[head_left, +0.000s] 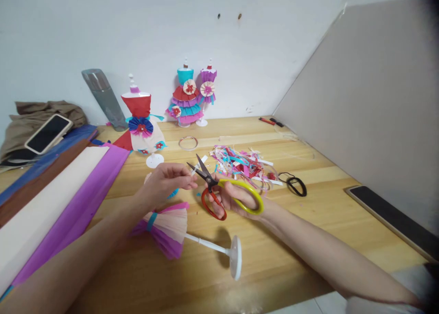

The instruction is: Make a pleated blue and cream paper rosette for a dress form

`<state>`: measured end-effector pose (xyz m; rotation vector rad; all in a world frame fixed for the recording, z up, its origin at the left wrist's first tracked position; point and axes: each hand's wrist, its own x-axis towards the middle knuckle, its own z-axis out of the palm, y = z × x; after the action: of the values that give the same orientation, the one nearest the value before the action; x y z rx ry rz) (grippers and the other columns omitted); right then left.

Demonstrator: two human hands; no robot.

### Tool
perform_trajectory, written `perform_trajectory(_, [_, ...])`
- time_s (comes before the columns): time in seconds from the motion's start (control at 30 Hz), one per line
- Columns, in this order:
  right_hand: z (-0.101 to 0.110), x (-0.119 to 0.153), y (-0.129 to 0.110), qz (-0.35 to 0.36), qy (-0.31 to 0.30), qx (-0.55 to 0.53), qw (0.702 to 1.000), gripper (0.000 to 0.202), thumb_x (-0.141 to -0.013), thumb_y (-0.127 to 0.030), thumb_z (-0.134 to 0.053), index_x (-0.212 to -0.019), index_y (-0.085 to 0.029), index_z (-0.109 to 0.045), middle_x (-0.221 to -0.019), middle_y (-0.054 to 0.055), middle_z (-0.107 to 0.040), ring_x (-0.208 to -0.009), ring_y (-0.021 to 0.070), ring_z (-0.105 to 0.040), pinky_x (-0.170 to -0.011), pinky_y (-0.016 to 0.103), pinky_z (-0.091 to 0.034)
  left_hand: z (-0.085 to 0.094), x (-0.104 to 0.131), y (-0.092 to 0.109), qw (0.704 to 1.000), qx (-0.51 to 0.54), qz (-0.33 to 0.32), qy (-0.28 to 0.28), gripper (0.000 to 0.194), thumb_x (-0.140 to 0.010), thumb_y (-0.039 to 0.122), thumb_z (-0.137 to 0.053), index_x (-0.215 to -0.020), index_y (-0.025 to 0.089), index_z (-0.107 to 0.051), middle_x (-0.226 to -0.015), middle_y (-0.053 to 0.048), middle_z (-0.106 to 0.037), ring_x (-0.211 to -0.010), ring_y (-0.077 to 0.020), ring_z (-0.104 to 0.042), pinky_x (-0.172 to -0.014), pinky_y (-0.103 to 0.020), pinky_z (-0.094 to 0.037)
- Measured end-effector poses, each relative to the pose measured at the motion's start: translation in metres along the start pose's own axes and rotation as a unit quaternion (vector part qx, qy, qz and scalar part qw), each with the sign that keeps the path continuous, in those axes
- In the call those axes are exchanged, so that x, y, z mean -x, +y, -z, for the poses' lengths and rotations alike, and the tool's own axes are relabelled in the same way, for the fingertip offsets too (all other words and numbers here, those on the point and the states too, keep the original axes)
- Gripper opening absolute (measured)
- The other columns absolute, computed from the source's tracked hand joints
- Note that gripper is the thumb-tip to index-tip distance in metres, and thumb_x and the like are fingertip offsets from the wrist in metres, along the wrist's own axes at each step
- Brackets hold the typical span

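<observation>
My right hand (236, 197) holds scissors (213, 184) with one yellow and one red handle, their blades parted and pointing up and left. My left hand (171, 181) is closed in a pinch beside the blade tips, on a small pale strip (199, 165) that lies between the blades. Below my left hand, a small white dress stand (211, 244) lies on its side on the table. It wears a cream and purple pleated paper skirt (169, 229) with a teal band.
Three dressed stands, one in a red top (139, 106), stand at the back. Paper scraps (240, 161) lie mid-table, a black cord (297, 186) beside them. Crepe paper sheets (58, 199), a phone (48, 134) and a bottle (106, 99) are left; a dark flat device (391, 218) lies right.
</observation>
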<state>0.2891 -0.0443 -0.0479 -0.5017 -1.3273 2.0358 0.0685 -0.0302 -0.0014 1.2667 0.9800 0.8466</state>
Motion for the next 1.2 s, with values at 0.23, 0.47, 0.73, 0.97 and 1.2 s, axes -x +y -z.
perform_trajectory(0.23, [-0.001,-0.003,0.005,0.044,0.082,0.157,0.983,0.045,-0.083,-0.061,-0.064,-0.093,-0.023,-0.042,-0.057,-0.011,-0.042,-0.034,0.0037,-0.027,-0.033,0.017,-0.023,-0.001,-0.006,-0.003,1.000,0.004,0.010,0.010,0.014,-0.064,0.030,-0.077,-0.063,0.018,-0.071,-0.070,-0.004,-0.075,-0.076,-0.0204,-0.071,-0.079,-0.032,-0.053])
perform_trajectory(0.47, [0.016,0.005,-0.025,0.056,0.019,0.366,0.929,0.045,-0.080,-0.061,-0.063,-0.092,-0.019,-0.050,-0.078,0.000,-0.051,-0.066,0.0122,-0.045,-0.059,0.025,-0.038,0.013,-0.013,-0.004,0.993,-0.095,-0.033,0.061,0.012,-0.065,0.028,-0.072,-0.059,0.017,-0.070,-0.068,-0.004,-0.073,-0.075,-0.0202,-0.068,-0.071,-0.028,-0.050])
perform_trajectory(0.73, [0.022,0.015,-0.040,-0.100,0.049,0.692,0.713,0.037,-0.074,-0.022,-0.067,-0.111,-0.017,-0.065,-0.087,0.007,-0.067,-0.074,0.0206,-0.060,-0.063,0.029,-0.039,0.021,-0.008,0.006,0.952,-0.257,-0.141,0.089,0.014,-0.071,0.026,-0.066,-0.059,0.018,-0.067,-0.069,-0.002,-0.069,-0.069,-0.0167,-0.060,-0.063,-0.025,-0.044])
perform_trajectory(0.97, [0.011,0.006,-0.036,0.057,0.181,0.780,0.596,0.037,-0.089,-0.020,-0.053,-0.125,-0.020,-0.062,-0.103,0.014,-0.071,-0.094,0.0295,-0.067,-0.075,0.039,-0.051,0.023,-0.007,0.006,0.903,-0.376,-0.206,-0.004,0.017,-0.077,0.019,-0.056,-0.063,0.018,-0.065,-0.077,-0.005,-0.071,-0.075,-0.0178,-0.063,-0.066,-0.025,-0.045])
perform_trajectory(1.2, [0.035,-0.030,-0.037,0.260,0.014,0.732,0.629,0.032,-0.091,-0.004,-0.042,-0.107,-0.016,-0.067,-0.101,0.014,-0.068,-0.095,0.0223,-0.064,-0.078,0.034,-0.054,0.025,-0.005,0.001,0.905,-0.352,-0.219,-0.092,0.016,-0.080,0.020,-0.055,-0.065,0.018,-0.062,-0.082,-0.007,-0.074,-0.104,-0.0238,-0.068,-0.083,-0.029,-0.050])
